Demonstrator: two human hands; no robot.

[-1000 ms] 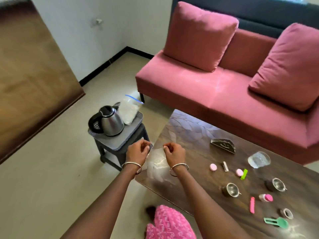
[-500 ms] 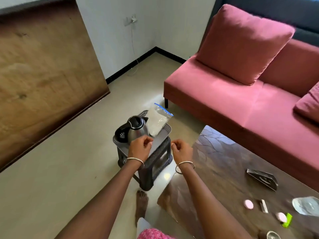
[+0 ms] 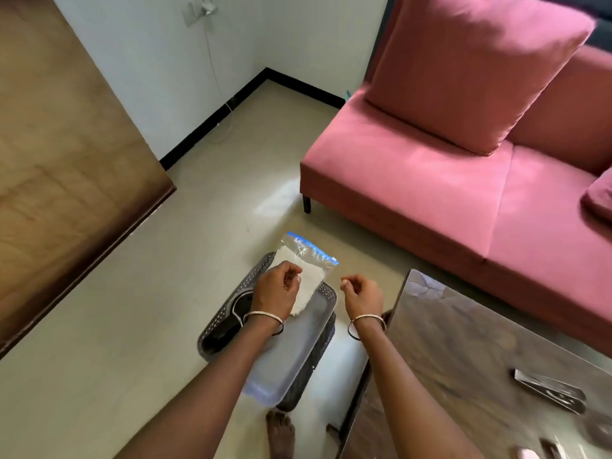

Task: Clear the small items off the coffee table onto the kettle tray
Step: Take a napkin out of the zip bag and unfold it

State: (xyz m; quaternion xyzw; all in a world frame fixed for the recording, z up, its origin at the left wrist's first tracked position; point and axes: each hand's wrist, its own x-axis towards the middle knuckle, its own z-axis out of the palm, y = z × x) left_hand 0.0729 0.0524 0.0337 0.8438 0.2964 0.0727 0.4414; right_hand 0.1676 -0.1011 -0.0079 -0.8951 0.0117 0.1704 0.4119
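First, far left, past a brown wooden board and a wall socket with its hanging cable, both well apart from the work. Holds the left hand over the far half of the tray, fingers curled, thumb to forefinger as if pinching something thin; cannot tell whether holding anything. Covers most of the kettle with that wrist. Shares the tray's far end with a zip bag of white stuff, propped upright, likely to spare room on the tray floor. Poises the right hand just off the tray's right rim, curled alike, contents equally unclear. Reads as a set-down over the tray, perched on a dark stool near a bare foot. Leaves, on the coffee table at right, a dark metal holder and blurred small items at the bottom edge. Needs no detour around the pink sofa behind.
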